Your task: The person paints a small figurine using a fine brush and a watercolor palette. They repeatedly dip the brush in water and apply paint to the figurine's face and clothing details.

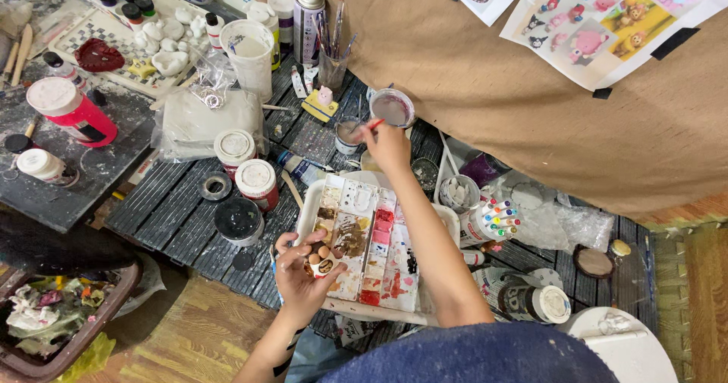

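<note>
Holding a small painted figurine (321,262) over the near left corner of a white paint palette (362,239), a person works at a dark slatted table (182,208) crowded with craft supplies. The left hand (299,273) has its fingers curled around the figurine, gripping it by the sides; the piece looks light, hard and easily chipped, and any wet paint would smear, so its base and unpainted edges seem the safest places to hold. Farther off, the right hand (388,146) reaches past the far end of the palette, fingers pinched shut on a thin red-handled brush (367,126) whose tip is in a small pot (348,135). Just beyond stands a cup of cloudy rinse water (392,106). Left of the palette sit a black-lidded jar (238,220) and two white-capped jars (246,163). To the right, a cup of coloured markers (489,222) stands near crumpled plastic wrap (565,224). At the far left, a tray of unpainted white figures (163,42) rests beside a spray can (308,19), with printed cartoon sheets (599,19) taped to brown paper behind
</note>
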